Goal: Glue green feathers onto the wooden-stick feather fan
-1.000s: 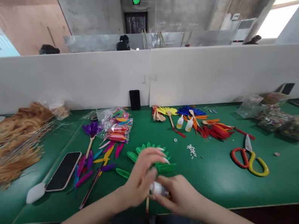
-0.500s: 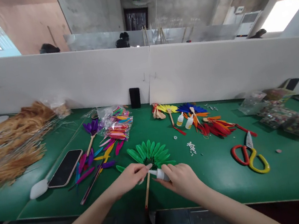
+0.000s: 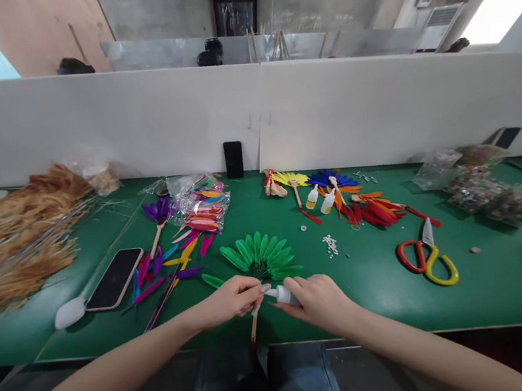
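My right hand is closed around a small white glue bottle, its narrow nozzle pointing left. Close to that nozzle tip, my left hand has its thumb and fingers pinched together; what they hold is too small or hidden to make out. A fan of green feathers lies spread on the table just beyond both hands. Its thin wooden handle comes out below my left fingers toward the table's front edge. One loose green feather lies left of the fan.
Scissors with red and yellow handles lie right, beyond white beads. Two glue bottles stand near yellow and blue feather fans. Left are a phone, coloured feathers and tan fibre. A white partition runs behind.
The view has tilted down a little. My left fingers have shifted slightly off the top of the handle, and the bottle's nozzle stays beside them.
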Available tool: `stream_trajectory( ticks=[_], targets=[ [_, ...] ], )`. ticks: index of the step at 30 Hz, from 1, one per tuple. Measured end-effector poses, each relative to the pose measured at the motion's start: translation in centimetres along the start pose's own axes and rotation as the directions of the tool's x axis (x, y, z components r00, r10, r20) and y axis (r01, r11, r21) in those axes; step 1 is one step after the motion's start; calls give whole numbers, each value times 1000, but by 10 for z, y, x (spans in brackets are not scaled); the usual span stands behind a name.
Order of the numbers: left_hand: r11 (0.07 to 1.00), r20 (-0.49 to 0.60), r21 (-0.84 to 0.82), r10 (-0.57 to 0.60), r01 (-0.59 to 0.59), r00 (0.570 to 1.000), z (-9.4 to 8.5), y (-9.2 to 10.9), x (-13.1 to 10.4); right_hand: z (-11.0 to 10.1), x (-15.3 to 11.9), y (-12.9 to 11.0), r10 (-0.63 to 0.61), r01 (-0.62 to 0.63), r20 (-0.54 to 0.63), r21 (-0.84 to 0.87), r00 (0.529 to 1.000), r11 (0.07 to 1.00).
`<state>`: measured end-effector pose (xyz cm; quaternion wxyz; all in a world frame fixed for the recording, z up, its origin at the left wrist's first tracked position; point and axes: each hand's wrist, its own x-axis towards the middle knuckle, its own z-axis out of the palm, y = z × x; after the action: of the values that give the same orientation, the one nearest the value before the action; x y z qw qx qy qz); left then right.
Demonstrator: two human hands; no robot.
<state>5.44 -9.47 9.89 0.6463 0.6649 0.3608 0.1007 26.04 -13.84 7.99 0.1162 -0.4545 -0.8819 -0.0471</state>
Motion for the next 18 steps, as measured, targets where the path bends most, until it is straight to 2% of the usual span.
stream_trajectory(
  ticks=[3,5,8,10,12,14,16,18],
  targets=[
    [936,33,304,177,-179,984,-3,12,-8,-14,-1,-4,58,-83,150,170,987,982],
    [862,102,417,272,-289,957,-6,25,-16,-29,-1,-8,66,-135,240,283,968,950],
    [762,242,498,336,-413,910,-8,50,-32,-58,-1,-16,50,-222,336,494,940,841],
    [674,336,541,376,-504,863,-8,66,-40,-77,-1,-19,-3,-278,419,608,908,744],
    [599,382,553,436,-579,815,-9,78,-44,-91,0,-19,-95,-331,500,691,861,642],
    [580,374,533,491,-616,786,-11,83,-43,-95,2,-17,-142,-361,530,726,836,585],
    [618,333,507,502,-600,798,-15,81,-40,-90,3,-14,-101,-327,497,697,862,639],
    [676,285,505,457,-537,843,-18,75,-37,-78,3,-11,-24,-240,405,587,914,773]
  ],
)
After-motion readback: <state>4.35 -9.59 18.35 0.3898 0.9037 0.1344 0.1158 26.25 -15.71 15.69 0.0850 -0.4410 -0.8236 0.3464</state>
